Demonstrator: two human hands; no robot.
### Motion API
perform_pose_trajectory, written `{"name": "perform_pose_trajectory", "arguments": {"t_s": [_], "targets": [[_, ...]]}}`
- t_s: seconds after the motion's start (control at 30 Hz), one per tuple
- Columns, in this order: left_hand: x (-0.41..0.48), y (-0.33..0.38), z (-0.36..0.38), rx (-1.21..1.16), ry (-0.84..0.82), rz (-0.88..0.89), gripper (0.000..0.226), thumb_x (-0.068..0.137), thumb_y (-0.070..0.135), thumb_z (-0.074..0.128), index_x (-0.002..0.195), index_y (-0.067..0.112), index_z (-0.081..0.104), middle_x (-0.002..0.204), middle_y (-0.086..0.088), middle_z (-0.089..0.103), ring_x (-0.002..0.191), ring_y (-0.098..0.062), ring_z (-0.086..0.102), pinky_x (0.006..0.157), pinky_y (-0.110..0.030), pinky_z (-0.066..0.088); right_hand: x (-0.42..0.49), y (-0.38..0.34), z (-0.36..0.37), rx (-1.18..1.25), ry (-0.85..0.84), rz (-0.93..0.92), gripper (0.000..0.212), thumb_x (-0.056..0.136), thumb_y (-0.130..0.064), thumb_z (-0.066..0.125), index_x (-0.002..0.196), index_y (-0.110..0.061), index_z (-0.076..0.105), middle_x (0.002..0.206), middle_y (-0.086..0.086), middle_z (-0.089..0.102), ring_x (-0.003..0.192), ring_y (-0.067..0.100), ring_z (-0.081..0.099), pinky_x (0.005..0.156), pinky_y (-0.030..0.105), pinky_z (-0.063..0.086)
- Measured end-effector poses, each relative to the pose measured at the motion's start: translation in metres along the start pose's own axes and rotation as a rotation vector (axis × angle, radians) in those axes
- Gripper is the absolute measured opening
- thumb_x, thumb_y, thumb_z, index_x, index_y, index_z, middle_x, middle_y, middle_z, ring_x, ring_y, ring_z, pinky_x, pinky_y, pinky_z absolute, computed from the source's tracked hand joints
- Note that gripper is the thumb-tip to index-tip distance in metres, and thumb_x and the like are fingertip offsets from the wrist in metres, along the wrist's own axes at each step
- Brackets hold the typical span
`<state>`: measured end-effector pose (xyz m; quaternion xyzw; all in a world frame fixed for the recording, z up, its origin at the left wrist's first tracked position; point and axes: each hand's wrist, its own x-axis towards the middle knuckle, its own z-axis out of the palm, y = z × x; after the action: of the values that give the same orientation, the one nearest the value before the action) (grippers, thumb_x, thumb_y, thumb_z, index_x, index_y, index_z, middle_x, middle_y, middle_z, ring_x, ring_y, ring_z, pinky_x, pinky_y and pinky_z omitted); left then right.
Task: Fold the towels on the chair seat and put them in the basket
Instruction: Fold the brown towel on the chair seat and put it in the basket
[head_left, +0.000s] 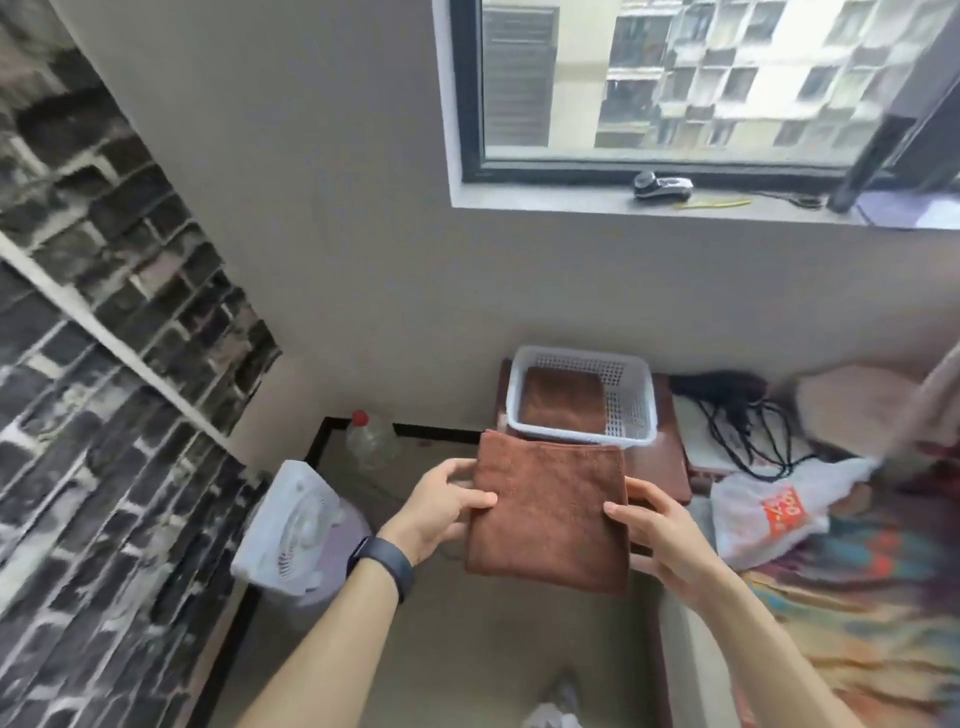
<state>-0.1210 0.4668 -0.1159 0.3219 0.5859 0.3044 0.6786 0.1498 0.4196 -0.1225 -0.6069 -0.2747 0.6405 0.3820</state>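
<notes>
Both hands hold a folded brown towel (548, 506) flat in the air: left hand (441, 506) pinches its left edge, right hand (662, 532) grips the right. Just beyond sits the white basket (636, 410) on a dark red seat (657, 460), another folded brown towel (563, 402) inside.

Head-worn, angled down, near towel (548, 514)
</notes>
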Motion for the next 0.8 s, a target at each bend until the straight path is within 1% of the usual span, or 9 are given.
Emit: {"name": "perform_pose_trajectory", "arguments": {"t_s": [0.17,0.33,0.43,0.5,0.57,0.63,0.67,0.73,0.8], "targets": [[0.079,0.029,0.038,0.035,0.026,-0.059,0.045,0.084,-0.008,0.067,0.122,0.014,0.056,0.105,-0.006,0.074,0.091,-0.022,0.072,0.069,-0.033,0.058,0.073,-0.034,-0.034,0.009,0.026,0.055,0.037,0.089,-0.011,0.072,0.120,-0.028,0.066,0.108,0.007,0.076,0.101,0.026,0.074,0.078,0.045,0.060],[0.153,0.049,0.055,0.082,0.038,-0.123,0.046,0.084,-0.008,0.067,0.123,0.012,0.056,0.109,-0.007,0.073,0.096,-0.023,0.072,0.068,-0.033,0.058,0.140,-0.053,-0.051,0.010,0.078,0.128,0.036,0.089,-0.010,0.071,0.120,-0.027,0.066,0.109,0.005,0.077,0.098,0.026,0.075,0.079,0.044,0.060],[0.200,0.057,0.059,0.119,0.046,-0.163,0.047,0.084,-0.009,0.066,0.125,0.009,0.055,0.113,-0.011,0.071,0.097,-0.025,0.071,0.064,-0.032,0.058,0.184,-0.060,-0.051,-0.001,0.126,0.173,0.034,0.089,-0.009,0.071,0.119,-0.026,0.066,0.106,0.005,0.077,0.095,0.026,0.075,0.084,0.047,0.060],[0.235,0.060,0.062,0.136,0.055,-0.189,0.048,0.083,-0.010,0.067,0.125,0.008,0.055,0.116,-0.014,0.069,0.097,-0.025,0.070,0.064,-0.031,0.059,0.212,-0.063,-0.052,-0.004,0.176,0.204,0.033,0.089,-0.007,0.071,0.115,-0.027,0.067,0.103,0.005,0.078,0.091,0.025,0.076,0.078,0.043,0.061],[0.270,0.066,0.063,0.169,0.063,-0.208,0.048,0.081,-0.008,0.069,0.124,0.009,0.056,0.113,-0.011,0.069,0.094,-0.024,0.070,0.074,-0.036,0.060,0.241,-0.068,-0.052,0.012,0.227,0.228,0.034,0.089,-0.007,0.071,0.115,-0.028,0.066,0.104,0.006,0.077,0.090,0.025,0.076,0.073,0.039,0.061],[0.306,0.069,0.064,0.227,0.069,-0.226,0.049,0.079,-0.003,0.073,0.123,0.012,0.058,0.108,-0.007,0.070,0.095,-0.025,0.071,0.085,-0.047,0.059,0.271,-0.071,-0.053,0.016,0.252,0.250,0.035,0.090,-0.009,0.071,0.118,-0.029,0.065,0.111,0.006,0.074,0.098,0.025,0.073,0.076,0.041,0.060],[0.322,0.071,0.065,0.268,0.071,-0.229,0.048,0.079,0.001,0.074,0.122,0.015,0.058,0.107,-0.005,0.070,0.095,-0.025,0.071,0.086,-0.050,0.058,0.285,-0.072,-0.054,0.015,0.259,0.259,0.035,0.091,-0.009,0.070,0.118,-0.030,0.064,0.113,0.005,0.073,0.102,0.025,0.071,0.078,0.042,0.060],[0.351,0.073,0.069,0.359,0.080,-0.223,0.046,0.079,0.006,0.074,0.120,0.020,0.057,0.110,-0.004,0.070,0.098,-0.023,0.070,0.091,-0.050,0.056,0.312,-0.073,-0.057,0.006,0.273,0.279,0.034,0.093,-0.010,0.069,0.119,-0.030,0.062,0.115,0.003,0.070,0.106,0.024,0.068,0.084,0.047,0.060],[0.372,0.077,0.074,0.414,0.092,-0.226,0.049,0.080,0.009,0.072,0.125,0.018,0.056,0.116,-0.004,0.068,0.103,-0.022,0.067,0.097,-0.045,0.053,0.336,-0.073,-0.058,-0.005,0.292,0.299,0.033,0.094,-0.011,0.068,0.120,-0.030,0.060,0.116,0.002,0.069,0.107,0.024,0.067,0.088,0.049,0.058]]}}
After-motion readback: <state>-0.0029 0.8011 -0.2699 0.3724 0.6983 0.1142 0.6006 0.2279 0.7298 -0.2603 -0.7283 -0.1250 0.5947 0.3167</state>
